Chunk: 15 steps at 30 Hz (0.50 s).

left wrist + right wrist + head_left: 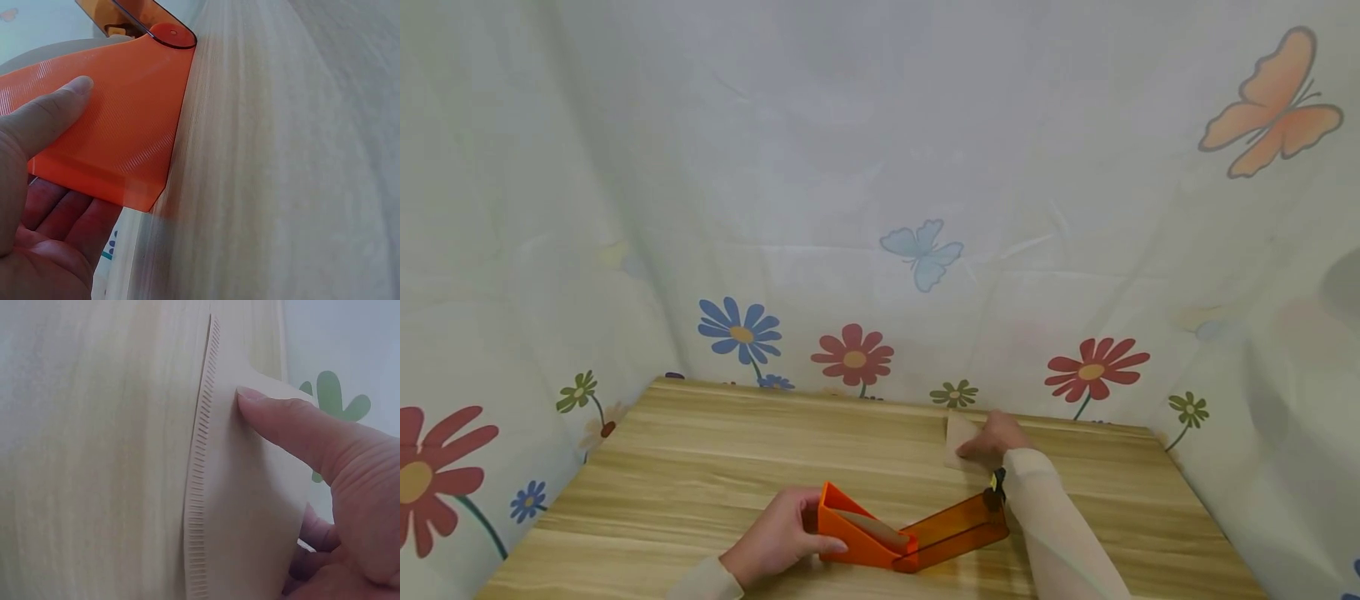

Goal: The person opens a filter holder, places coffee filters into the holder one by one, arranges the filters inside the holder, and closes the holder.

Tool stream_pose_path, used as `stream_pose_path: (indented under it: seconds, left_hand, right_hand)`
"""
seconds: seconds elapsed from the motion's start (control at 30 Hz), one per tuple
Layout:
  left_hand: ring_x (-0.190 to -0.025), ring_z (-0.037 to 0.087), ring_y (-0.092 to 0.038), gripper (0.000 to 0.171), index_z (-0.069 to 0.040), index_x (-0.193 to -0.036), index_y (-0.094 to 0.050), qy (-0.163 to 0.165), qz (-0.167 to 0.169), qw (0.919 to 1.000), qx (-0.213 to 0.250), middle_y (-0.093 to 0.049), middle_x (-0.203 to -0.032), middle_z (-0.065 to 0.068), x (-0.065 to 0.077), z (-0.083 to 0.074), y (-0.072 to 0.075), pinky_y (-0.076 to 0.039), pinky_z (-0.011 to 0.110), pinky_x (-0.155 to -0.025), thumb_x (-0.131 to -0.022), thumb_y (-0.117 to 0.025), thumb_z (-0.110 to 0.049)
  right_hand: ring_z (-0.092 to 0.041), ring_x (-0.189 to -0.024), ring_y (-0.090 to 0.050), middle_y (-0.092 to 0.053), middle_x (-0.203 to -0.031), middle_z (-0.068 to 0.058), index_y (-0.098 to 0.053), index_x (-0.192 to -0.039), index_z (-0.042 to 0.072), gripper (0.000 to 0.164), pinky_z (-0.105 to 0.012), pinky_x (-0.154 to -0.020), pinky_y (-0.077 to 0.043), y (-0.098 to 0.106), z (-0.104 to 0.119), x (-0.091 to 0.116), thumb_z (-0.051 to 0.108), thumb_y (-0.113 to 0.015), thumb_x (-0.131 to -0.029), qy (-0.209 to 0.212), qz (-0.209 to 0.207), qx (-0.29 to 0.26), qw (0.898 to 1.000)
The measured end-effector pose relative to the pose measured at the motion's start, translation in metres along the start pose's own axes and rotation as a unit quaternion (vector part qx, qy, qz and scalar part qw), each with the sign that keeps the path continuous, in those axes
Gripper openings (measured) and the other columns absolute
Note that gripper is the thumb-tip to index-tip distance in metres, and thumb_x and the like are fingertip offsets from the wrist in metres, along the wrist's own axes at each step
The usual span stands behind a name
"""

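My left hand [782, 533] grips an orange coffee filter holder [857, 546] at its left end. In the left wrist view the thumb lies along one wall and the fingers are at the far side. A hinged see-through amber lid [958, 529] is swung away to the right. Inside the holder stand brownish paper filters [871, 527]; how many cannot be told. Farther back, my right hand [1000, 437] pinches a paper coffee filter [231, 487] with a crimped edge, thumb on top and fingers beneath. That filter lies close to the tabletop.
The wood-grain table [700, 450] ends at a back edge close to my right hand. A pale curtain [820, 167] printed with flowers and butterflies surrounds it at the back and sides. A small black clip-like piece [996, 487] is beside my right sleeve at the lid's end.
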<state>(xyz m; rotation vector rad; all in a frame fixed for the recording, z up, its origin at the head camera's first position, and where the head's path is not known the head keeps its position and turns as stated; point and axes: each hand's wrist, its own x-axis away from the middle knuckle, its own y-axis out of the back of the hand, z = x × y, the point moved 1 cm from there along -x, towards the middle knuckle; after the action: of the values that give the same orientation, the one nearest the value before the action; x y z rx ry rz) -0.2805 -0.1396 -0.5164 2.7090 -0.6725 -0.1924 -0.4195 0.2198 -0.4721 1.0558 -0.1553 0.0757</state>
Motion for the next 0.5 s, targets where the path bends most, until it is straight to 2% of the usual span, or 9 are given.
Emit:
stream_pose_path:
  seconds: [0.1, 0.17, 0.3, 0.4, 0.5]
  left_hand:
    - [-0.083, 0.012, -0.066, 0.035, -0.025, -0.113, -0.075, -0.001, 0.001, 1.0, 0.0, -0.077, -0.104, -0.005, 0.0, 0.0, 0.0, -0.054, 0.024, -0.073, -0.081, -0.087, -0.037]
    - [-0.083, 0.012, -0.066, 0.035, -0.026, -0.112, -0.075, -0.002, 0.001, 1.0, -0.001, -0.077, -0.104, -0.006, 0.0, 0.0, 0.0, -0.054, 0.024, -0.074, -0.081, -0.087, -0.037]
    - [-0.083, 0.012, -0.067, 0.035, -0.026, -0.112, -0.075, -0.005, 0.001, 1.0, -0.006, -0.077, -0.104, -0.006, 0.0, 0.001, 0.0, -0.054, 0.024, -0.075, -0.082, -0.087, -0.038]
    - [-0.084, 0.012, -0.067, 0.035, -0.026, -0.113, -0.074, -0.004, -0.001, 1.0, -0.008, -0.077, -0.104, -0.006, 0.0, 0.0, 0.0, -0.054, 0.023, -0.075, -0.082, -0.086, -0.038]
    - [-0.084, 0.013, -0.067, 0.036, -0.026, -0.113, -0.074, -0.001, -0.003, 1.0, -0.009, -0.077, -0.104, -0.007, 0.0, 0.0, 0.0, -0.054, 0.023, -0.076, -0.081, -0.087, -0.038]
  right_hand:
    - [-0.025, -0.078, -0.053, -0.055, -0.084, -0.011, -0.064, -0.095, -0.005, 0.056, -0.036, -0.071, -0.048, 0.001, -0.001, 0.003, 0.034, -0.094, -0.069, 0.0, -0.004, -0.018, 1.0]
    - [-0.03, -0.087, -0.058, -0.063, -0.097, -0.02, -0.062, -0.11, -0.01, 0.068, -0.043, -0.081, -0.052, 0.001, -0.004, 0.004, 0.034, -0.094, -0.07, 0.004, -0.007, -0.033, 0.999]
    - [-0.039, -0.108, -0.06, -0.062, -0.128, -0.031, -0.054, -0.132, -0.013, 0.083, -0.055, -0.1, -0.05, 0.0, -0.012, 0.005, 0.031, -0.093, -0.073, 0.012, -0.012, -0.052, 0.999]
    - [-0.037, -0.109, -0.06, -0.063, -0.128, -0.029, -0.058, -0.129, -0.011, 0.074, -0.055, -0.098, -0.051, -0.001, -0.02, 0.002, 0.026, -0.091, -0.075, 0.023, -0.018, -0.071, 0.997]
    - [-0.029, -0.088, -0.057, -0.063, -0.098, -0.018, -0.064, -0.106, -0.007, 0.044, -0.043, -0.08, -0.052, -0.002, -0.03, -0.006, 0.02, -0.087, -0.078, 0.036, -0.021, -0.096, 0.995]
